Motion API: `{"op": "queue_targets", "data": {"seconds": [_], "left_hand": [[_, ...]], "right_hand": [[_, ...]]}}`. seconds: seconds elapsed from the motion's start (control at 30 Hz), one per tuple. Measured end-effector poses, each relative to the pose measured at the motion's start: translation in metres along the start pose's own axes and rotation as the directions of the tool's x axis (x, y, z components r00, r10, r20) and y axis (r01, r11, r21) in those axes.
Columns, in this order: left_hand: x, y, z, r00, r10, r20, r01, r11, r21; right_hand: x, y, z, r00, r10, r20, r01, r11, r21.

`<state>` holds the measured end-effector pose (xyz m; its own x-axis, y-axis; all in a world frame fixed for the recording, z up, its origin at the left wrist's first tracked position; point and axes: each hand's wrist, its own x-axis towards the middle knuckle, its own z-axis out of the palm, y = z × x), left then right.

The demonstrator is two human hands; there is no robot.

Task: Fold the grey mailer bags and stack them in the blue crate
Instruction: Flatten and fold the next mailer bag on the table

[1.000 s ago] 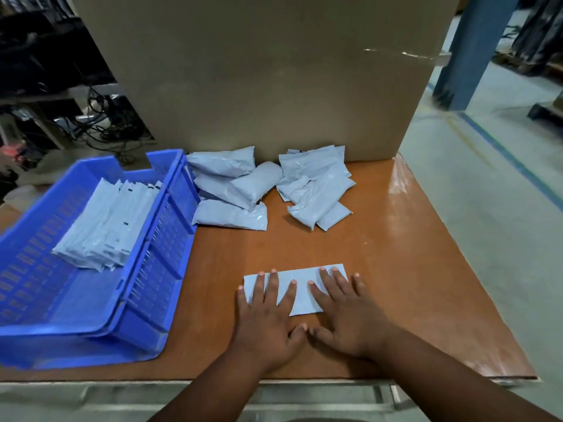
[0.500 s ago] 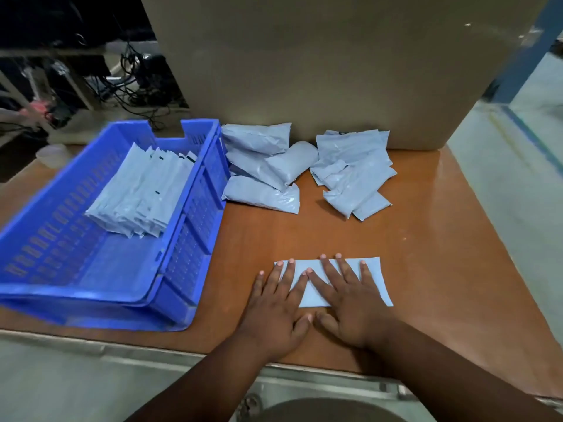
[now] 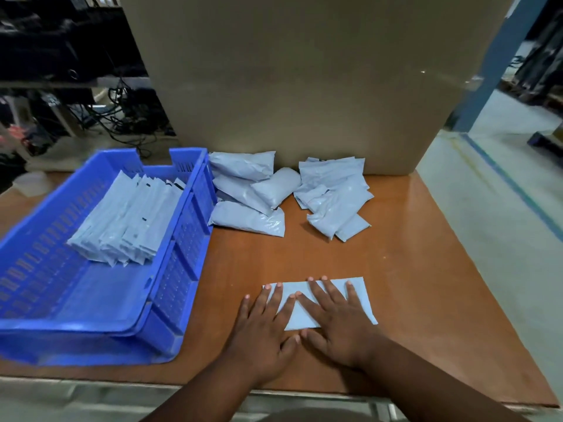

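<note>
A folded grey mailer bag (image 3: 326,303) was pressed flat on the tabletop (image 3: 426,269) under both hands (image 3: 265,327), fingers spread, nothing gripped. The crease would best be firmed evenly before transfer to the blue crate (image 3: 179,269) beside it.

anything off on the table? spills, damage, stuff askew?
Nothing spilled or damaged. The blue crate sits skewed to the table edge, and its folded stack leans, fanned out. Unfolded bags lie in two loose heaps. Both hands press one mailer flat.
</note>
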<state>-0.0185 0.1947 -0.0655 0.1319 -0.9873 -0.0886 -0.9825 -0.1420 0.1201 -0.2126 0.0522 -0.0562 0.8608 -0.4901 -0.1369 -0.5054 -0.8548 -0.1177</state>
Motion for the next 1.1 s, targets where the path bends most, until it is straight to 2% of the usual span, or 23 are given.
{"op": "queue_targets", "data": {"seconds": [0.1, 0.2, 0.3, 0.4, 0.6, 0.83, 1.0, 1.03, 1.1], "left_hand": [[0.007, 0.0, -0.008, 0.997, -0.015, -0.069, 0.014, 1.0, -0.008], [0.024, 0.006, -0.018, 0.988, 0.033, -0.151, -0.038, 0.999, -0.033], [0.04, 0.016, -0.01, 0.995, 0.046, -0.092, -0.051, 0.997, -0.058], [0.043, 0.016, 0.007, 0.998, 0.025, -0.06, -0.027, 0.999, -0.037], [0.036, -0.006, 0.014, 0.998, -0.025, -0.063, 0.024, 1.0, -0.019], [0.018, -0.033, 0.012, 0.994, -0.103, -0.033, 0.104, 0.995, 0.004], [0.007, -0.04, -0.004, 0.979, -0.2, 0.043, 0.2, 0.98, 0.013], [0.008, -0.037, -0.008, 0.974, -0.225, 0.026, 0.225, 0.974, 0.002], [0.015, -0.023, -0.017, 0.97, -0.221, -0.095, 0.22, 0.975, -0.029]], "right_hand": [[-0.001, 0.003, -0.009, 0.999, 0.035, -0.034, -0.034, 0.999, 0.033], [0.01, 0.002, -0.02, 0.994, -0.003, -0.113, 0.0, 1.0, -0.024], [0.022, -0.002, -0.012, 0.995, -0.063, -0.075, 0.06, 0.997, -0.038], [0.024, -0.001, 0.002, 0.997, -0.062, -0.051, 0.062, 0.998, 0.001], [0.015, 0.018, 0.01, 0.997, 0.031, -0.065, -0.031, 0.999, 0.009], [-0.014, 0.058, 0.003, 0.977, 0.211, 0.019, -0.21, 0.977, -0.037], [-0.027, 0.079, -0.01, 0.948, 0.312, 0.067, -0.316, 0.947, 0.054], [-0.027, 0.078, -0.014, 0.944, 0.323, 0.064, -0.327, 0.942, 0.071], [-0.019, 0.07, -0.022, 0.956, 0.292, -0.026, -0.291, 0.956, 0.04]]}}
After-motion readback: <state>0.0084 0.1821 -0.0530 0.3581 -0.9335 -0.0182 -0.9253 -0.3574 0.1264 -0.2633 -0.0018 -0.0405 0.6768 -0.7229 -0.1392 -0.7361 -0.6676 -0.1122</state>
